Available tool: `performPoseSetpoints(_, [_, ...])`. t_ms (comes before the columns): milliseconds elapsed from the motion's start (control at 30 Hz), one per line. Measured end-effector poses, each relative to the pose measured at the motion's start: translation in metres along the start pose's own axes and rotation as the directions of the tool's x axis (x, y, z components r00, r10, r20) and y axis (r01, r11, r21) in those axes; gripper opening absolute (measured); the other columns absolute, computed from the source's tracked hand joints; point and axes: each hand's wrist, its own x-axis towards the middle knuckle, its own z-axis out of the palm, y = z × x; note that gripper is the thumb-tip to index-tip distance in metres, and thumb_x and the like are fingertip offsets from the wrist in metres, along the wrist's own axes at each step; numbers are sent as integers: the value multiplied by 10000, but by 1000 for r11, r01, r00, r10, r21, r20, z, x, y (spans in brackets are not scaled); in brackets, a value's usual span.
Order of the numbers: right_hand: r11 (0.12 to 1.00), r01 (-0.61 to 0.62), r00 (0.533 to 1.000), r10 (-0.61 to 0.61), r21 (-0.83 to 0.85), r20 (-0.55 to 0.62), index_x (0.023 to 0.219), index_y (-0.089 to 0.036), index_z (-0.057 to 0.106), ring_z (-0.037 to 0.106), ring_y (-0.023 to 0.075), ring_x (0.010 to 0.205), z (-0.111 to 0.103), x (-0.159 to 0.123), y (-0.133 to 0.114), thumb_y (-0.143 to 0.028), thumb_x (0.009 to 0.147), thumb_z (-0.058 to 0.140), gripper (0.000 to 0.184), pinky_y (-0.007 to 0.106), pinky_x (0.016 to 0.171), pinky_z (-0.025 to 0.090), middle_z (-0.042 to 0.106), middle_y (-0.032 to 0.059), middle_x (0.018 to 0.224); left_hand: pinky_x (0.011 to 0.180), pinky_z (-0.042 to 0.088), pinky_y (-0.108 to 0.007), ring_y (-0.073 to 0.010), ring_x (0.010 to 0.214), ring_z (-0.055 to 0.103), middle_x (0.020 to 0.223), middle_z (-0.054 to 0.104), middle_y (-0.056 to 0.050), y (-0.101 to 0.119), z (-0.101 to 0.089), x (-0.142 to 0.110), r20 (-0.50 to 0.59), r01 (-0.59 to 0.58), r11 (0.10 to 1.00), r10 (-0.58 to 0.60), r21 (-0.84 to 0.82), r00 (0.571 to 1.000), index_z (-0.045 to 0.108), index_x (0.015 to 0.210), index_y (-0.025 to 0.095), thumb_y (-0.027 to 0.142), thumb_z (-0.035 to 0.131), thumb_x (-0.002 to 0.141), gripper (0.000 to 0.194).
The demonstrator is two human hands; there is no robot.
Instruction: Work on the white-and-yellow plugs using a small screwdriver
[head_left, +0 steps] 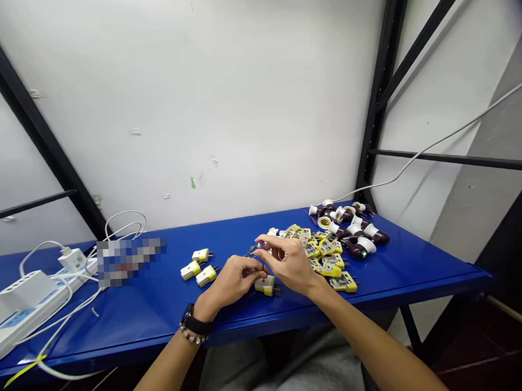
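Observation:
A white-and-yellow electrical plug lies near the table's front edge, its prongs pointing right. Above it, a small screwdriver stands upright, its thin shaft reaching down to the plug. My right hand pinches the dark handle at the top between thumb and fingers. Lower down, my left hand is closed, thumb and fingertips together at the shaft, just over the plug. Several plug halves with bare metal parts are heaped beyond my right hand. Three closed plugs sit to the left of my left hand.
Dark brown and white lamp holders are piled at the back right of the blue table. Power strips with tangled white cables fill the left side, beside a blurred patch. Black frame posts rise at both sides.

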Motion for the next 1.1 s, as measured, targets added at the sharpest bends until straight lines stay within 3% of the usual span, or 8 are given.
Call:
performPoseSetpoints(267, [993, -69, 993, 78, 100, -90, 1081, -192, 752, 542, 112, 526, 2, -2, -2, -302, 866, 702, 246, 235, 512, 443, 702, -1, 718, 718, 501, -250, -166, 753, 672, 860, 779, -36, 3, 1, 0, 17, 38, 999, -39, 37, 999, 780, 888, 179, 261, 612, 930, 191])
performPoseSetpoints(467, [991, -88, 951, 113, 98, -289, 1141, -203, 680, 534, 134, 562, -47, -8, -6, -423, 981, 543, 304, 259, 531, 461, 580, -10, 706, 928, 495, -323, -236, 1025, 679, 1123, 759, -48, 3, -14, -16, 84, 39, 974, -60, 225, 995, 743, 1144, 264, 397, 771, 826, 346])
performPoseSetpoints(633, [946, -200, 979, 203, -256, -14, 1137, -228, 699, 629, 190, 751, -112, -24, 6, -434, 990, 506, 319, 313, 689, 503, 702, 52, 950, 797, 486, -312, -236, 910, 667, 1001, 751, -56, -3, -43, -49, -20, 120, 837, -129, 533, 991, 760, 1024, 249, 399, 651, 898, 225])
performPoseSetpoints(800, [793, -272, 886, 427, -545, 179, 1043, -209, 733, 658, 287, 955, -143, -47, 28, -559, 798, 715, 428, 365, 811, 508, 723, 82, 1042, 765, 457, -362, -283, 898, 618, 888, 697, -75, -11, -62, -71, -168, 218, 602, -139, 768, 976, 683, 844, 213, 394, 606, 886, 201])
performPoseSetpoints(867, [767, -267, 849, 474, -583, 234, 1050, -207, 732, 656, 299, 994, -145, -52, 34, -569, 768, 733, 459, 368, 833, 506, 715, 87, 1072, 799, 459, -392, -306, 956, 601, 989, 687, -95, -9, -58, -69, -214, 239, 559, -112, 794, 971, 688, 968, 214, 368, 612, 871, 198])
performPoseSetpoints(933, [763, -269, 825, 497, -587, 268, 1061, -207, 731, 650, 305, 1029, -145, -53, 37, -569, 773, 722, 463, 372, 864, 499, 706, 95, 1105, 881, 459, -425, -321, 1068, 577, 1167, 653, -113, -2, -46, -61, -196, 193, 596, -61, 780, 979, 647, 1181, 222, 339, 618, 862, 341])
performPoseSetpoints(1033, [767, -290, 807, 517, -572, 284, 1047, -203, 732, 648, 307, 1034, -144, -51, 38, -579, 765, 715, 471, 371, 874, 496, 705, 101, 1105, 1004, 424, -443, -299, 1178, 551, 1339, 594, -101, 16, -14, -39, 17, -15, 726, 5, 687, 1000, 570, 1327, 253, 281, 559, 914, 414])
performPoseSetpoints(1100, [768, -291, 807, 517, -570, 285, 1007, -199, 728, 653, 297, 1004, -145, -48, 38, -574, 749, 729, 455, 360, 850, 501, 707, 95, 1079, 1008, 421, -450, -304, 1230, 531, 1405, 569, -98, 29, 9, -20, 131, -111, 752, 33, 650, 991, 509, 1405, 257, 262, 520, 948, 456])
